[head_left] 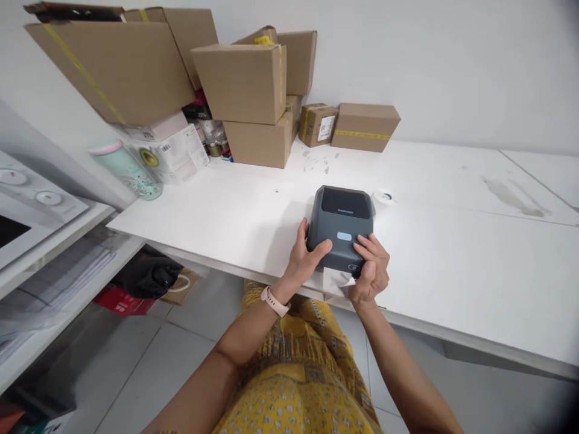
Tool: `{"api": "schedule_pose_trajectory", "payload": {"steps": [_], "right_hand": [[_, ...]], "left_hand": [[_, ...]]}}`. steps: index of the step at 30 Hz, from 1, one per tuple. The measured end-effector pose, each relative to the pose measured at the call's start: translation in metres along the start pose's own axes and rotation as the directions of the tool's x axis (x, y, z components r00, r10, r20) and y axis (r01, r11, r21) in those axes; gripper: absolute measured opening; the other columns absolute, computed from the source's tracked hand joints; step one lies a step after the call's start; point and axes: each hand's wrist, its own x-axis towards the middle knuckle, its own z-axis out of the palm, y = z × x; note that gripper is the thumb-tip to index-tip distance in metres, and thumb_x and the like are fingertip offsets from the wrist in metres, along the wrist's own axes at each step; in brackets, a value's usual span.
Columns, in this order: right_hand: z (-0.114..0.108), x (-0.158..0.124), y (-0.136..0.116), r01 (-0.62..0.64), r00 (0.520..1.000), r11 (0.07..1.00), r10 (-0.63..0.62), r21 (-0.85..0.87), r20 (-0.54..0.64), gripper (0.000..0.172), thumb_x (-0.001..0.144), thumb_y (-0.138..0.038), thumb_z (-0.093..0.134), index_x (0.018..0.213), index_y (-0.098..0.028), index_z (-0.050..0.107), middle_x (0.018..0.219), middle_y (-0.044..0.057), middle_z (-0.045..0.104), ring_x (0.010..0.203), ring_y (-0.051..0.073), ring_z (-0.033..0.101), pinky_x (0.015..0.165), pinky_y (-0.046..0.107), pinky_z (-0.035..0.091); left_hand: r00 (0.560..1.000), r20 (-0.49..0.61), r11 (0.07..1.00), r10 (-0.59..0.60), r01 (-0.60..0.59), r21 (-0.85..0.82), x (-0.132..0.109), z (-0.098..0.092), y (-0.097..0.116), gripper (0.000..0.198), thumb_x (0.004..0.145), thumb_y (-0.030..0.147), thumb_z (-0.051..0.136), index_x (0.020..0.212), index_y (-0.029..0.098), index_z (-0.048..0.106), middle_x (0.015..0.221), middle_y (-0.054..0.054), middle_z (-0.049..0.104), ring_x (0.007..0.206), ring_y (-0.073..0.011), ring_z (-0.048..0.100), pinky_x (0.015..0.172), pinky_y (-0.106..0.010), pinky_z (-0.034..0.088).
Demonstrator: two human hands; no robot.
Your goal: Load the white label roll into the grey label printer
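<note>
A label printer (340, 228) sits by the surface's (452, 259) near edge, left hand (306, 256) half-closed around its side, right hand (373, 269) curled at its corner, unclear whether pinching the paper strip (335, 281), which a crooked pull could tear.

White table (470, 271) – a dark printer (337, 223), white roll (379, 202), cardboard boxes (362, 123) and mint tumbler (129, 170) on it.

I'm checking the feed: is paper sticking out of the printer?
Out: white paper extends past the near edge of the printer, one corner curled.
</note>
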Motion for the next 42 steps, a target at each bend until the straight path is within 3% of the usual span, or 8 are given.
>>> {"api": "schedule_pose_trajectory", "payload": {"steps": [9,13,16,18,21,30,36,42], "right_hand": [[-0.011,0.015,-0.002,-0.016,0.991,0.999,0.021,-0.045,0.134,0.042,0.104,-0.03,0.032,0.105,-0.022,0.073,0.115,0.009,0.073,0.125,0.028,0.061,0.107,0.056,0.042],[-0.019,0.026,-0.008,-0.016,0.949,0.986,0.067,-0.165,0.307,0.047,0.104,-0.037,0.027,0.118,-0.026,0.07,0.122,0.008,0.068,0.123,0.027,0.056,0.107,0.053,0.035],[-0.024,0.031,-0.015,-0.005,0.915,0.965,0.11,-0.262,0.387,0.048,0.103,-0.039,0.027,0.122,-0.031,0.07,0.127,0.007,0.065,0.123,0.027,0.053,0.107,0.051,0.031],[-0.026,0.032,-0.019,0.001,0.904,0.955,0.126,-0.297,0.408,0.046,0.103,-0.039,0.029,0.121,-0.032,0.071,0.128,0.006,0.064,0.122,0.027,0.051,0.106,0.05,0.03],[-0.028,0.033,-0.023,0.008,0.9,0.949,0.131,-0.316,0.416,0.045,0.103,-0.038,0.03,0.12,-0.032,0.071,0.128,0.006,0.063,0.121,0.026,0.051,0.104,0.049,0.03],[-0.028,0.034,-0.024,0.059,0.903,0.926,0.11,-0.373,0.416,0.046,0.106,-0.038,0.029,0.123,-0.033,0.071,0.127,0.005,0.064,0.118,0.025,0.053,0.102,0.047,0.03],[-0.019,0.055,-0.026,0.219,0.874,0.883,0.013,-0.416,0.486,0.034,0.105,-0.035,0.04,0.098,-0.028,0.072,0.116,0.003,0.072,0.131,0.027,0.052,0.119,0.057,0.013],[-0.023,0.034,-0.008,-0.04,0.906,0.991,0.092,-0.131,0.414,0.034,0.104,-0.038,0.038,0.118,-0.026,0.067,0.145,0.009,0.059,0.147,0.028,0.044,0.118,0.058,0.034]], "left_hand": [[0.997,-0.056,0.993,-0.049,0.043,-0.11,-0.033,-0.004,-0.014,0.1,0.073,0.054,0.085,0.153,0.021,0.036,0.154,-0.018,0.049,0.138,-0.0319,0.053,0.112,-0.043,0.046],[0.974,-0.215,0.995,-0.074,0.057,-0.084,-0.072,-0.008,-0.02,0.059,0.074,0.061,0.078,0.111,0.016,0.064,0.112,-0.012,0.071,0.103,-0.0233,0.069,0.087,-0.034,0.056],[0.971,0.041,0.969,-0.235,0.238,-0.067,-0.076,-0.007,-0.009,0.059,0.073,0.073,0.068,0.084,0.015,0.068,0.091,-0.01,0.074,0.071,-0.017,0.067,0.063,-0.029,0.053],[0.858,0.326,0.904,-0.397,0.426,-0.021,-0.067,-0.002,-0.002,0.069,0.068,0.08,0.066,0.082,0.012,0.07,0.084,-0.011,0.075,0.059,-0.0152,0.066,0.057,-0.028,0.051],[0.759,0.479,0.871,-0.441,0.491,0.025,-0.052,0.01,0.002,0.069,0.064,0.078,0.071,0.082,0.012,0.071,0.075,-0.009,0.075,0.056,-0.0142,0.067,0.058,-0.026,0.051],[0.833,0.423,0.921,-0.358,0.39,0.011,-0.056,0.024,-0.008,0.064,0.072,0.077,0.065,0.069,0.013,0.064,0.063,-0.009,0.072,0.048,-0.0141,0.063,0.053,-0.026,0.047],[0.877,0.377,0.954,-0.297,0.293,0.068,-0.054,0.026,-0.013,0.07,0.078,0.081,0.055,0.063,0.014,0.066,0.062,-0.01,0.07,0.051,-0.0157,0.063,0.057,-0.029,0.05],[0.938,0.269,0.972,-0.218,0.186,0.141,-0.064,0.01,-0.022,0.061,0.089,0.073,0.052,0.07,0.016,0.066,0.066,-0.006,0.069,0.06,-0.0177,0.065,0.061,-0.029,0.05]]}}
